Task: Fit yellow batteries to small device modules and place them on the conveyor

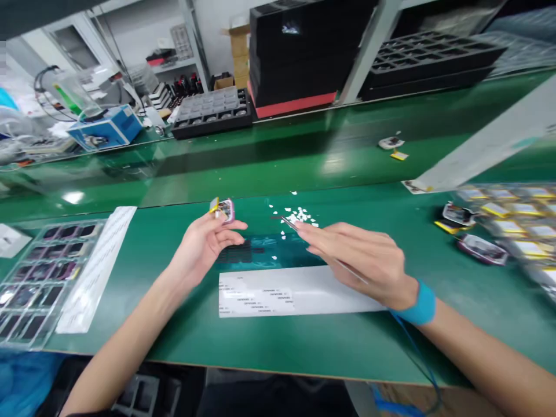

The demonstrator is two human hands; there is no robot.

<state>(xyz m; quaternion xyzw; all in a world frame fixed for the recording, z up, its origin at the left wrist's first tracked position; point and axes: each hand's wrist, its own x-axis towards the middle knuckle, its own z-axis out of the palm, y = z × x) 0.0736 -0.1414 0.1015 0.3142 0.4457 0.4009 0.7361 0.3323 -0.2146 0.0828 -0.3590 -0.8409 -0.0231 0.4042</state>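
Between the thumb and fingers of my left hand (204, 246) is a small pink-rimmed electronic device (226, 211), its inside exposed and a yellow-edged battery (214, 204) at its left. My right hand (365, 255) grips metal tweezers (290, 223), whose tips point left beside a scatter of small white pieces (302, 215). Below the hands lies a blue translucent film strip (282, 249) with dark rectangles at its left. Nearer me is a white printed adhesive sheet (256, 294), partly under my right hand. A blue wrist strap (420, 304) circles my right wrist.
At left stand a clear tray of devices (52, 260) and a white strip (98, 269). On the right are opened devices (482, 248) and a tray of batteries (527, 223). A white post (482, 136) rises there. Black trays (299, 58) are stacked behind.
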